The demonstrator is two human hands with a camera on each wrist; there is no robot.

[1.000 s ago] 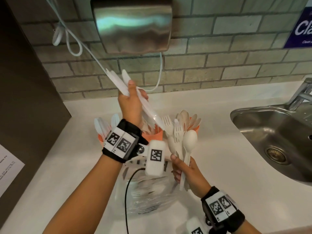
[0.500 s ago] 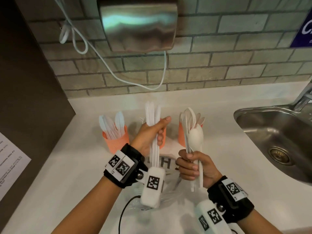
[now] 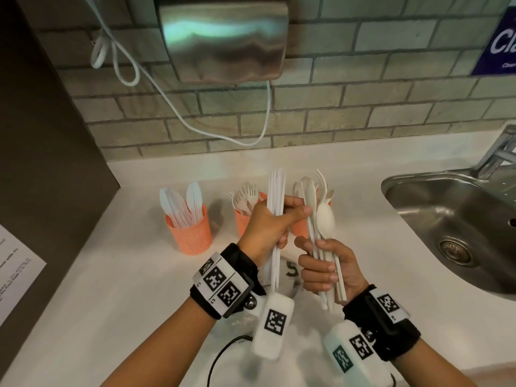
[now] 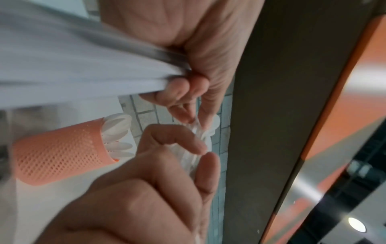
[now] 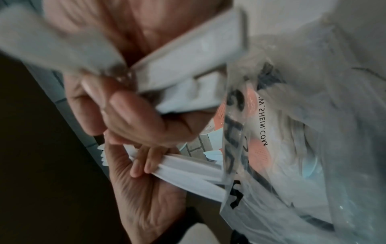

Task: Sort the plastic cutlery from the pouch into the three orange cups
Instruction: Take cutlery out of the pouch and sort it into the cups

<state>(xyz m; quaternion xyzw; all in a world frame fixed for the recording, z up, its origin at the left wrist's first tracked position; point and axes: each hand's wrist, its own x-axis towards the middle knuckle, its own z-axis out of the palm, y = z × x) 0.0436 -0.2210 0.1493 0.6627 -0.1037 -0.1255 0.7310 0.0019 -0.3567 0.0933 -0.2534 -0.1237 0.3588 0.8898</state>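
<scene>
My left hand (image 3: pixel 279 219) grips an upright bundle of white plastic cutlery (image 3: pixel 276 191) in front of the middle cup. My right hand (image 3: pixel 321 263) grips a second bundle with a spoon (image 3: pixel 326 219) on top, close beside the left thumb. Three orange mesh cups stand in a row: the left cup (image 3: pixel 190 233) holds knives, the middle cup (image 3: pixel 242 219) forks, and the right cup (image 3: pixel 299 229) spoons, mostly hidden by my hands. The clear printed pouch (image 3: pixel 290 275) lies below my hands. The left wrist view shows curled fingers (image 4: pixel 183 92) round the bundle and the spoon cup (image 4: pixel 58 155). The pouch (image 5: pixel 303 132) fills the right of the right wrist view.
A steel sink (image 3: pixel 458 224) with a tap (image 3: pixel 499 152) is set in the white counter (image 3: pixel 125 275) at the right. A steel dispenser (image 3: pixel 223 37) with a white cable (image 3: pixel 173 107) hangs on the tiled wall. A dark panel (image 3: pixel 50 163) bounds the left side.
My left hand came down from high by the wall and turned its bundle upright. Both hands have drawn together, the left thumb now near the right hand's bundle.
</scene>
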